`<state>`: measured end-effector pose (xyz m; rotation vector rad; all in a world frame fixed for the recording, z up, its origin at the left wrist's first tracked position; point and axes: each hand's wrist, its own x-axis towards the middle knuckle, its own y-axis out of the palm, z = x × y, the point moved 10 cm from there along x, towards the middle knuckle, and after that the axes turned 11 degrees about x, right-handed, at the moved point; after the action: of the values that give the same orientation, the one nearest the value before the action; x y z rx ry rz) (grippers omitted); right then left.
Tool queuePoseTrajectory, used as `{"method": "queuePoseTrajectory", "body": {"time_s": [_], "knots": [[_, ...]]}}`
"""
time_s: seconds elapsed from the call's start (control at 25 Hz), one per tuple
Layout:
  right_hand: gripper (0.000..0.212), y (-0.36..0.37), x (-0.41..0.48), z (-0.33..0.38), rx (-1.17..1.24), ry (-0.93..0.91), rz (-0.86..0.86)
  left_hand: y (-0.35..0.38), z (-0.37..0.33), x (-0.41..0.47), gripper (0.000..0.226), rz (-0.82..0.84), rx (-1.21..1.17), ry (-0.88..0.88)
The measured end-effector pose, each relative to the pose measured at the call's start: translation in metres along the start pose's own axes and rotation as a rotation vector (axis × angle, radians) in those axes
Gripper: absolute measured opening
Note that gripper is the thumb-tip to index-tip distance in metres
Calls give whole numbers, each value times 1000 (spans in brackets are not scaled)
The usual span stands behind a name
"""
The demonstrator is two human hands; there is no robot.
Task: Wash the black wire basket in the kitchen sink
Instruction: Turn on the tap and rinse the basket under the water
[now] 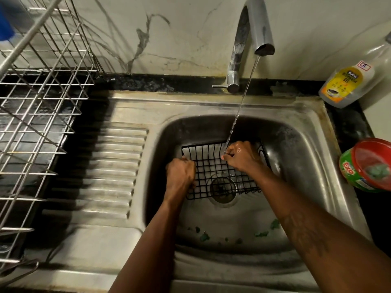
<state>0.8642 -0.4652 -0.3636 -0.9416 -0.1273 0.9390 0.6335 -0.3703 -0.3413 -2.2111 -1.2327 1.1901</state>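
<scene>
Dish rack (pixel 42 92): steel wire, at the far left on the dark counter, well apart from both hands.
Drainboard (pixel 110 166): ribbed steel, between the rack and the bowl of the sink (pixel 300 140).
Left hand (pixel 179 176): closed into a fist, knuckles up, fingers curled round the left edge of the black wire basket (pixel 213 172); it grips the rim wire there.
Black wire basket: down in the sink bowl, held between the two hands, its grid tilted towards the camera, above the drain (pixel 223 188), which shows through the wires.
Right hand (pixel 241 157): wet and tightly curled, back of the hand up, fingers hooked over the wires near the basket's far right corner; the fingertips are hidden under the hand.
Water (pixel 241 106): a thin stream from the tap (pixel 249 39), landing at the right hand's knuckles on the basket's far rim.
Green scraps (pixel 205 236): scattered on the near floor of the bowl, between the forearms.
Dishwash gel bottle (pixel 347 81): yellow label, lying tilted on the counter behind the sink's right corner.
Round tub (pixel 368 166): red and green, on its side, right of the sink.
</scene>
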Motion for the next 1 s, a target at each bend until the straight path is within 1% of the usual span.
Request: {"method": "queuePoseTrajectory", "body": {"time_s": [0.08, 0.12, 0.16, 0.2, 0.28, 0.32, 0.36, 0.4, 0.48, 0.52, 0.6, 0.64, 0.72, 0.8, 0.84, 0.88, 0.92, 1.0], "knots": [[22, 2, -3, 2, -25, -14, -3, -1, -9, -3, 39, -19, 157, 124], [23, 2, -5, 7, -41, -39, -10, -2, -12, -6, 42, -66, 285, 206], [23, -1, -8, 13, -53, -71, -33, -6, -13, -10, 42, -115, 355, 242], [19, -7, -11, 19, -66, -109, -73, -14, -16, -14, 39, -176, 404, 262], [13, -20, -19, 27, -73, -186, -158, -29, -30, -15, 27, -330, 459, 283], [11, -25, -23, 31, -64, -224, -195, -29, -46, -16, 20, -362, 508, 336], [10, -29, -27, 35, -54, -265, -234, -22, -66, -15, 19, -370, 586, 443], [9, -33, -32, 38, -56, -301, -277, -12, -83, -12, 22, -342, 604, 521], [9, -43, -40, 44, -95, -368, -405, 6, -111, -8, 24, -249, 615, 628], [10, -51, -45, 44, -121, -365, -486, 13, -120, -9, 24, -214, 648, 666], [17, -67, -47, 31, -130, -262, -589, 18, -124, -9, 24, -190, 758, 670], [22, -69, -45, 22, -121, -191, -581, 18, -122, -10, 22, -172, 822, 660], [30, -58, -37, 11, -104, -114, -455, 18, -110, -13, 18, -89, 919, 627], [37, -41, -33, 17, -71, -165, -365, 26, -94, -16, 16, 54, 961, 609], [43, -37, -33, 23, -11, -177, -359, 32, -87, -17, 17, 109, 943, 619], [46, -34, -30, 28, 75, -175, -341, 35, -83, -18, 21, 126, 907, 626], [44, -28, -26, 37, 157, -206, -296, 34, -82, -17, 26, 99, 856, 627], [30, -13, -23, 57, 228, -304, -182, 30, -82, -11, 32, -22, 762, 611]]}}
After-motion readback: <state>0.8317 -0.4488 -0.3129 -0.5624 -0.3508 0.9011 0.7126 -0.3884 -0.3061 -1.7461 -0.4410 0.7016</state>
